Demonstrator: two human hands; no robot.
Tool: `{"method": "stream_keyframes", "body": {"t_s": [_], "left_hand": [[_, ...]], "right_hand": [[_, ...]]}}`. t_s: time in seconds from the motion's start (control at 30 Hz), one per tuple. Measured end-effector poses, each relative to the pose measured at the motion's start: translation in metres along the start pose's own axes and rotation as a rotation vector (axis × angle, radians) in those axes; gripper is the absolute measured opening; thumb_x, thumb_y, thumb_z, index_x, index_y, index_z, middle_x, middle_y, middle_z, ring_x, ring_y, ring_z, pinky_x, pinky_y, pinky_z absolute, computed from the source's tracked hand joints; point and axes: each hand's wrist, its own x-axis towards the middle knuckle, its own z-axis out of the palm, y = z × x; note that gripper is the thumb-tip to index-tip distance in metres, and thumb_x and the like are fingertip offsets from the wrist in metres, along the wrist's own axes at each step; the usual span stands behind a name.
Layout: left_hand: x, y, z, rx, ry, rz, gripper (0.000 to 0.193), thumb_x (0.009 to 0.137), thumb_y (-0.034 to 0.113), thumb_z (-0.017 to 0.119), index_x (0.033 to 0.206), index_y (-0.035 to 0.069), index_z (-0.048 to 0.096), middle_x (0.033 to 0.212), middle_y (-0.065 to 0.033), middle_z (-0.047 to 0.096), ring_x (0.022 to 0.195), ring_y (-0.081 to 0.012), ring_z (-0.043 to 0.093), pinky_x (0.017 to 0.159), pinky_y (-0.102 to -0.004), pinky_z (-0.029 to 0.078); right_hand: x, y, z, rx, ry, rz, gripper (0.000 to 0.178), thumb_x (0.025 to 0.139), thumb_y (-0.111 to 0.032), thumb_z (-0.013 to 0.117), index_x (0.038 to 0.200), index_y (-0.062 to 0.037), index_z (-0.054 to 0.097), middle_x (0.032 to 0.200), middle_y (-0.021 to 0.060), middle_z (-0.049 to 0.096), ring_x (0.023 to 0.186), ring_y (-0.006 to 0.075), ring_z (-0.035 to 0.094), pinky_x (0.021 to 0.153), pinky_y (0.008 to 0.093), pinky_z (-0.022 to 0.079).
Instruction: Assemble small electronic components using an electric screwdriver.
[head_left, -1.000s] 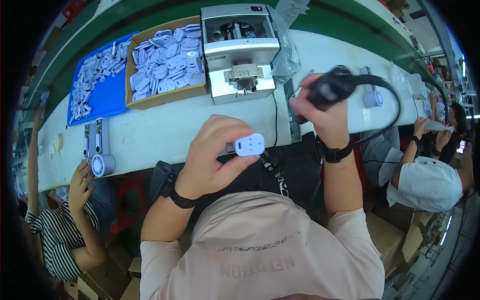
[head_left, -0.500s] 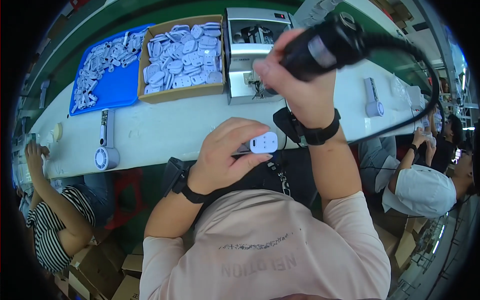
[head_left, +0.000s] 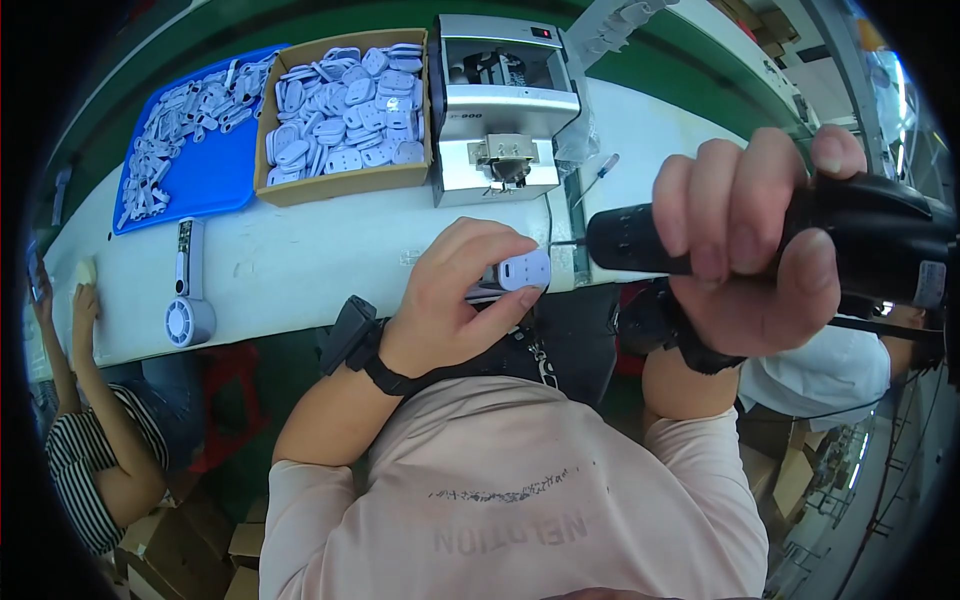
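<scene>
My left hand is closed round a small white device, its rounded end cap facing up between thumb and fingers. A dark slot and small holes show in that cap; the rest of the device is mostly hidden by the hand. My right hand grips a black electric screwdriver, held sideways with its tip toward the left. The thin bit ends just right of and above the cap, and I cannot tell whether they touch.
A silver screw-feeding machine stands at the back of the white table. Left of it are a cardboard box of white plastic caps and a blue tray of small white parts. A handheld fan lies at left. Co-workers sit on both sides.
My right hand has brought the screwdriver from the feeding machine down and right, turning its tip toward the held device. The left hand keeps its grip, nearly in place.
</scene>
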Motion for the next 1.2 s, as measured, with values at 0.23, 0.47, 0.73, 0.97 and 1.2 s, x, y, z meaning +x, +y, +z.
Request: {"method": "stream_keyframes", "body": {"t_s": [0.23,0.47,0.73,0.97,1.2], "left_hand": [[0.002,-0.003,0.003,0.025,0.019,0.008,0.038,0.084,0.008,0.083,0.119,0.003,0.070,0.111,-0.0153,0.072,0.099,-0.0352,0.068,0.086,-0.0409,0.055],[0.006,-0.003,0.002,0.039,0.014,0.011,0.038,0.084,0.009,0.084,0.119,0.004,0.070,0.109,-0.0148,0.072,0.098,-0.0351,0.068,0.084,-0.0406,0.055],[0.008,-0.002,-0.004,0.017,-0.031,0.011,0.039,0.084,0.012,0.085,0.120,0.005,0.070,0.107,-0.0140,0.072,0.095,-0.0345,0.068,0.082,-0.0406,0.054],[0.015,-0.008,-0.006,0.049,-0.063,0.015,0.040,0.085,0.016,0.087,0.119,0.005,0.070,0.107,-0.0130,0.072,0.095,-0.0334,0.068,0.082,-0.0409,0.055],[-0.004,-0.001,-0.005,-0.003,0.003,-0.069,0.041,0.083,0.017,0.088,0.118,0.004,0.070,0.109,-0.0122,0.074,0.096,-0.0331,0.070,0.083,-0.0407,0.056]], "right_hand": [[-0.008,0.009,0.010,-0.065,0.014,0.055,0.041,0.107,-0.020,0.061,0.143,-0.0123,0.045,0.086,0.0021,0.055,0.072,0.0159,0.055,0.072,0.0353,0.048],[-0.005,0.011,0.011,-0.177,0.001,0.078,0.036,0.104,-0.016,0.064,0.135,-0.0129,0.046,0.088,0.0024,0.056,0.070,0.0166,0.056,0.072,0.0349,0.049],[-0.005,0.011,0.022,-0.159,0.014,0.135,0.038,0.102,-0.012,0.066,0.134,-0.0147,0.045,0.088,0.0024,0.056,0.070,0.0158,0.057,0.071,0.0342,0.049],[-0.006,0.013,0.021,-0.212,-0.088,0.068,0.038,0.102,-0.013,0.065,0.135,-0.0156,0.045,0.086,0.0011,0.056,0.070,0.0152,0.056,0.070,0.0331,0.049],[0.013,0.041,-0.005,-0.024,0.221,0.007,0.029,0.096,-0.004,0.069,0.121,-0.0070,0.054,0.083,0.0039,0.058,0.066,0.0161,0.057,0.067,0.0331,0.050]]}}
